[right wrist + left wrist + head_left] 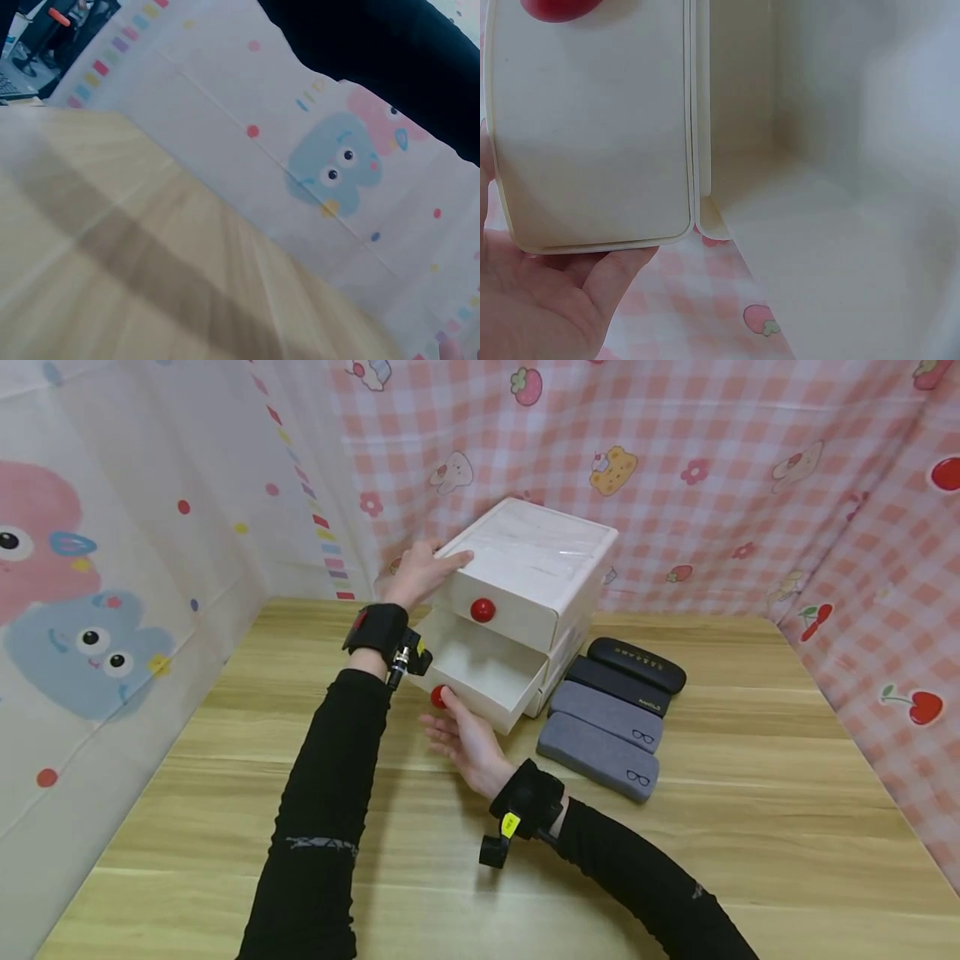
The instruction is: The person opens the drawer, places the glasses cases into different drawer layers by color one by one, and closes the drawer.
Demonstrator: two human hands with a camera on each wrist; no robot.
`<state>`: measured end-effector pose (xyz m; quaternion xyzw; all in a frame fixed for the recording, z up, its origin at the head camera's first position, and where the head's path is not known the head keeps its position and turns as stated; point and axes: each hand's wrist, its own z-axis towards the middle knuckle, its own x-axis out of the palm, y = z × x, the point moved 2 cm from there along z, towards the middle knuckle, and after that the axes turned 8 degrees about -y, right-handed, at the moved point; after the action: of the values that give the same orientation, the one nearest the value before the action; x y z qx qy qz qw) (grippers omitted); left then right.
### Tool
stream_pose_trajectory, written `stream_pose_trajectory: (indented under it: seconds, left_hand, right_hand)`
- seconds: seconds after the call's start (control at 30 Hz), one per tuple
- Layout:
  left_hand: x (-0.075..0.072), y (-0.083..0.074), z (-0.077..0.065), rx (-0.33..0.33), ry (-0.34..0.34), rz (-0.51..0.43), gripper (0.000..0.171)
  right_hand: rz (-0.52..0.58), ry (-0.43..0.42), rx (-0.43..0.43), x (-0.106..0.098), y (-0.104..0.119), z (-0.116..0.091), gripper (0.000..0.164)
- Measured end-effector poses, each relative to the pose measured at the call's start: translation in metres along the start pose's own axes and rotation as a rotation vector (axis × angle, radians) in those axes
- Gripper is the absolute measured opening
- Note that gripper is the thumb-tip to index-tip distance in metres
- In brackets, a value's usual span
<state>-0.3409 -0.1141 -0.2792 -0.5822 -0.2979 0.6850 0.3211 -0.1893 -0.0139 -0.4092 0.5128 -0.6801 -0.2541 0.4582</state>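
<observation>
In the head view a white drawer cabinet (530,547) has its lower drawer (486,664) pulled out and its upper drawer (517,615) closed. My left hand (422,575) rests on the cabinet's upper left edge, thumb along the top and fingers against the side. The left wrist view shows this hand (551,300) against the cabinet side, beside the drawer's bare interior (802,225). My right hand (474,743) is at the front of the lower drawer, thumb at its red knob (438,697) and other fingers loosely spread below.
Right of the cabinet lie two grey glasses cases (596,753) and two black cases (637,665), side by side. All stand on a wood-grain table (735,827). Printed curtains (697,468) hang behind and to the sides. A sliver of fingertip (450,349) shows in the right wrist view.
</observation>
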Motion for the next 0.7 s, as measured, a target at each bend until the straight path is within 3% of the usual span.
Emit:
stream_pose_trajectory:
  seconds: [0.23,0.53,0.7]
  left_hand:
    - [-0.001,-0.001,0.001,-0.002,0.036,0.038,0.051]
    - [-0.006,-0.007,0.001,-0.065,0.153,0.085,0.069]
    - [-0.007,-0.008,0.002,-0.060,0.167,0.115,0.069]
  right_hand:
    - [-0.037,0.040,0.010,0.007,-0.011,-0.010,0.049]
    - [-0.091,0.087,0.015,0.013,-0.022,-0.020,0.054]
    - [-0.113,0.103,0.006,0.014,-0.026,-0.023,0.054]
